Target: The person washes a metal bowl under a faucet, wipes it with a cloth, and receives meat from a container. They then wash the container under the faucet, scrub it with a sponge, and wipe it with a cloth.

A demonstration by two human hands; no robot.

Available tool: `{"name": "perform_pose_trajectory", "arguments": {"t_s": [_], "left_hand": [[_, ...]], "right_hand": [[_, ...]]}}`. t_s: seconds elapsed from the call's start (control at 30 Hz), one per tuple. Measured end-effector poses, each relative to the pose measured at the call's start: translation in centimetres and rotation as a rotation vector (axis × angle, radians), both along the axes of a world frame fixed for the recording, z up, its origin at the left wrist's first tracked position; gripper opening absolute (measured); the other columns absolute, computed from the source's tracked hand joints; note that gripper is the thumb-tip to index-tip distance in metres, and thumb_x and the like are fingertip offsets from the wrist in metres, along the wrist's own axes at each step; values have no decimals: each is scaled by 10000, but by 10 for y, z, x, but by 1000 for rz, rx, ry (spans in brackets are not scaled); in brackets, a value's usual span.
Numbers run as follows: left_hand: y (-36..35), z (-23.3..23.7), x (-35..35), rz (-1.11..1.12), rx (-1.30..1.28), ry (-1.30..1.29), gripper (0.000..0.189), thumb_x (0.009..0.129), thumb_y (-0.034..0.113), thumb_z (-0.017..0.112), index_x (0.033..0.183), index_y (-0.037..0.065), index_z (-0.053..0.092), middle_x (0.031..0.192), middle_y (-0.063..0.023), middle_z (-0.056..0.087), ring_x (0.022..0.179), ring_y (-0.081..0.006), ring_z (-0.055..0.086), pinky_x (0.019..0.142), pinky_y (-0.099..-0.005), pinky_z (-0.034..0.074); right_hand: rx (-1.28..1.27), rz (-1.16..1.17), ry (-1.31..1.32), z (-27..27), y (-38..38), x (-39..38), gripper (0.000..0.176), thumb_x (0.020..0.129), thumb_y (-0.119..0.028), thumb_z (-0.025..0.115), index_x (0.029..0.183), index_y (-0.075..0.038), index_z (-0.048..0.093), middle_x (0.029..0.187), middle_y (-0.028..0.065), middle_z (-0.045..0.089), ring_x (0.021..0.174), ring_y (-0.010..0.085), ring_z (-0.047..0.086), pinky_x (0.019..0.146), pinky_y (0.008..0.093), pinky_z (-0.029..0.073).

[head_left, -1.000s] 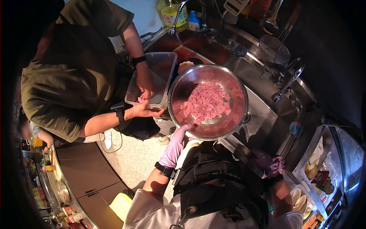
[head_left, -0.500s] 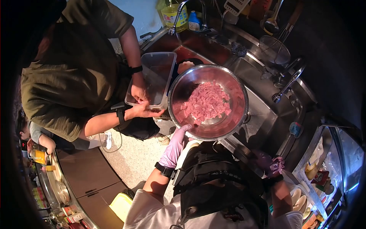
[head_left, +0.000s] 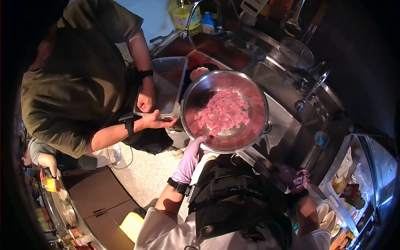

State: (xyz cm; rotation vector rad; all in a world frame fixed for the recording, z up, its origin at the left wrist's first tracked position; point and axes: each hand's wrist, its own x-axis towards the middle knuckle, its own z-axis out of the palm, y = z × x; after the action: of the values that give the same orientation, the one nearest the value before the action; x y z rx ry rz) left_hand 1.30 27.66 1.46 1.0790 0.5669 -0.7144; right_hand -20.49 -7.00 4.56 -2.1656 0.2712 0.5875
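A large steel bowl (head_left: 257, 129) of sliced raw pink meat (head_left: 223, 111) is in front of me, over the sink's near edge. My left hand (head_left: 192, 155), in a pale purple glove, grips the bowl's near rim with the thumb inside. My right hand (head_left: 291, 177), also gloved, is in deep shadow by the counter edge to the bowl's lower right; its fingers cannot be made out. Left of the bowl, a co-worker's hands (head_left: 151, 110) are at a clear plastic tub (head_left: 168, 93). One of those hands holds the tub's near edge.
Behind the bowl is a steel sink (head_left: 283, 125) with a faucet (head_left: 306, 98). A wire strainer (head_left: 296, 53) and ladle (head_left: 292, 27) are at the back. A glass-sided case (head_left: 354, 179) stands right. Brown cabinets (head_left: 98, 193) are lower left, near another person.
The view has shifted slightly. My left hand stays on the bowl's rim. The co-worker's hands have moved a little apart at the tub. A yellow container near the far-left person is lower now.
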Motion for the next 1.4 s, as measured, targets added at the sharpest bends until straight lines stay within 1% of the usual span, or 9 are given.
{"name": "perform_pose_trajectory", "arguments": {"t_s": [0.1,0.13,0.23,0.43,0.53,0.83,1.03,1.23,1.4], "left_hand": [[-2,11,0,17,-62,129,461,798,139,635,1216,64,457,1174,-108,547,945,-254,594,704,-385,547],[-3,12,0,38,-14,153,456,802,138,634,1209,38,453,1158,-115,553,943,-260,598,710,-393,548],[-3,9,1,22,100,43,451,808,146,630,1201,16,451,1128,-143,560,879,-261,622,682,-388,562],[-6,23,0,13,-30,105,401,823,132,605,1184,20,469,1082,-140,582,883,-263,627,675,-389,575],[-5,16,1,31,-53,111,376,833,129,589,1175,17,478,1070,-140,589,880,-265,629,677,-390,580],[2,-3,3,2,-40,113,446,817,142,611,1230,68,462,1140,-114,569,929,-250,607,709,-414,548],[-2,5,1,17,-81,107,517,797,140,633,1260,57,419,1192,-130,530,931,-258,604,710,-398,550],[1,-6,3,8,-5,62,527,790,141,639,1260,59,416,1220,-134,511,947,-268,597,710,-401,555],[-2,-6,2,25,-25,33,515,804,129,618,1263,37,404,1203,-139,523,951,-275,601,713,-405,563]], "right_hand": [[-26,-2,-31,-11,-4,-4,315,753,-115,645,1062,-72,607,1020,103,646,986,228,612,860,331,469],[-32,5,-42,-14,-5,-5,315,752,-116,646,1062,-74,606,1020,104,645,986,229,612,859,331,469],[34,18,42,-5,-3,1,329,750,-110,647,1074,-77,603,1024,106,639,987,233,610,855,330,469],[25,53,14,-17,-8,-2,343,752,-106,649,1090,-80,599,1018,107,637,980,236,610,851,327,472],[-14,56,10,-17,-7,-3,345,752,-105,651,1092,-81,600,1016,103,639,976,230,612,850,326,473],[46,-15,32,-17,-5,-3,332,756,-108,653,1083,-86,604,1020,106,639,984,246,610,852,337,473],[2,33,-56,-10,-5,-2,299,757,-74,639,1054,-84,608,1016,104,642,996,243,606,862,339,468],[67,-17,28,-11,-4,0,307,755,-93,640,1060,-82,613,1012,104,642,993,233,608,862,331,467],[35,38,-19,-12,-6,1,306,763,-99,634,1067,-68,615,1013,106,645,971,212,614,849,323,468]]}}
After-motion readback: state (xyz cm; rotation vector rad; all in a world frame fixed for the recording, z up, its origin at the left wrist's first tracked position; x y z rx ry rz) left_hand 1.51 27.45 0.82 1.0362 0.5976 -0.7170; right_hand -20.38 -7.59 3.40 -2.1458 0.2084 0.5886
